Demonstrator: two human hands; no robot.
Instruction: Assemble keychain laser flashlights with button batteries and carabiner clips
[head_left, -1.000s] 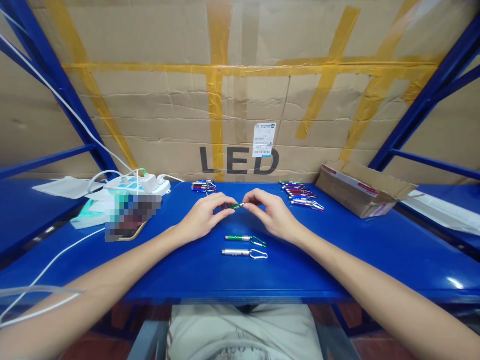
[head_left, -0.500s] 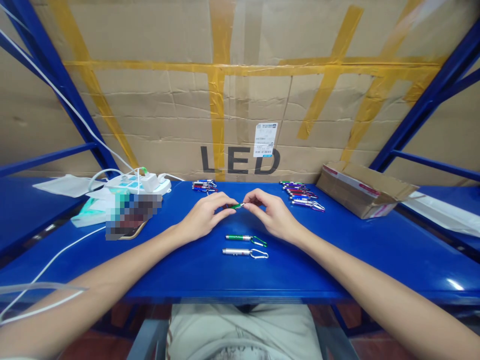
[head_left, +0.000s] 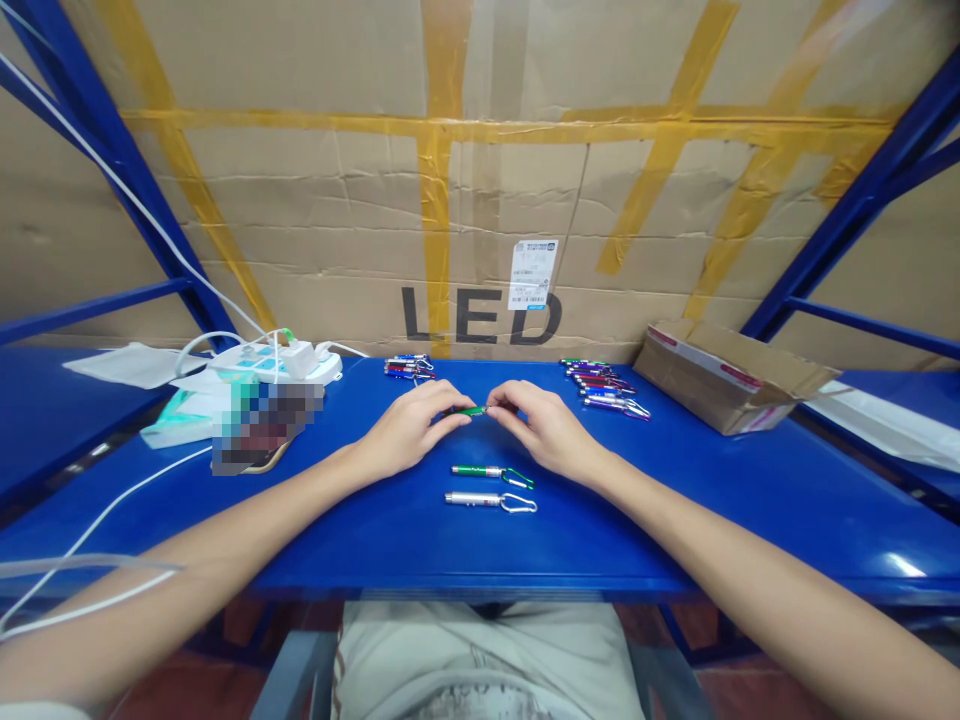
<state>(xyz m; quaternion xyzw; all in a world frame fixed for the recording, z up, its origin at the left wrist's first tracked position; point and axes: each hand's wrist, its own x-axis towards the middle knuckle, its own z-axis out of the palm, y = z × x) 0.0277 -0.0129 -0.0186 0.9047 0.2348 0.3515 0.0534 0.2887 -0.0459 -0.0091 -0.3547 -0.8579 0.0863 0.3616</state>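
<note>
Both hands meet over the middle of the blue shelf (head_left: 675,520). My left hand (head_left: 409,428) pinches the body of a small green keychain flashlight (head_left: 471,410). My right hand (head_left: 546,428) pinches the same flashlight at its other end. Just in front of them lie a green flashlight with a carabiner (head_left: 491,473) and a silver one (head_left: 489,500), side by side on the shelf.
A row of flashlights (head_left: 409,368) lies at the back left, another row (head_left: 604,390) at the back right. An open cardboard box (head_left: 731,375) sits to the right. A white power strip (head_left: 274,365), cables and packets lie on the left. A cardboard wall marked LED stands behind.
Both hands stay pinched on the green flashlight with hardly any movement; the view has shifted slightly.
</note>
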